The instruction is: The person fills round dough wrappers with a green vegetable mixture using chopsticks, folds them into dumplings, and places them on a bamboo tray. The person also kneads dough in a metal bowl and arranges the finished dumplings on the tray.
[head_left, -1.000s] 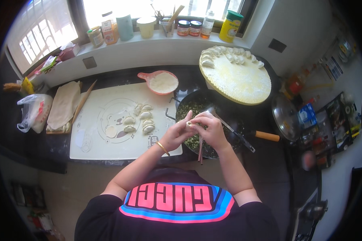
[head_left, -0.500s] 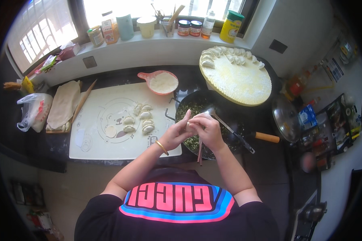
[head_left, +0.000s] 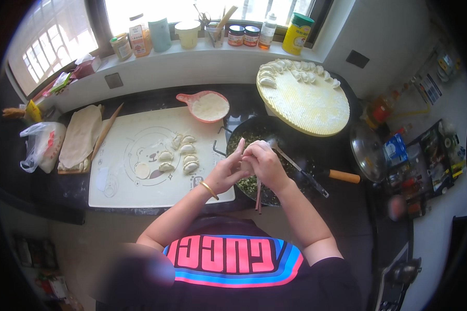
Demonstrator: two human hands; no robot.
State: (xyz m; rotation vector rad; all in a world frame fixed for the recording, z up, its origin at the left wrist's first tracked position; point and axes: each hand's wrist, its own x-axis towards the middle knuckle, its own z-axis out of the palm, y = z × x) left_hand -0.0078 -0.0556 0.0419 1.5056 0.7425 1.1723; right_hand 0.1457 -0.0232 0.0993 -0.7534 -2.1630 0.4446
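I see left hand [head_left: 227, 172] and right hand [head_left: 265, 161] pinch pale dough [head_left: 247, 167], mostly hidden, over pan [head_left: 294, 136]. Done: dumplings [head_left: 267, 82] on tray [head_left: 319, 110], more on mat [head_left: 127, 193]. Not done: round wrapper [head_left: 142, 170], plenty of filling [head_left: 248, 185].

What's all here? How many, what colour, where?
Mat: one, cream, on counter
Wok: one, black, right of mat
Filling: plenty, green, in wok
Tray: one, yellowish, behind wok
Wrapper: one, pale, on mat
Dumplings: about seven, whitish, on mat; many more on tray
Scoop: one, pink, mat's far edge
Dough sheet: one, pale, left of mat
Rolling pin: one, brown, beside dough
Bag: one, see-through, far left
Lid: one, clear, right of wok
Containers: about nine, mixed colours, windowsill
Left hand, right hand: two, bare, over wok
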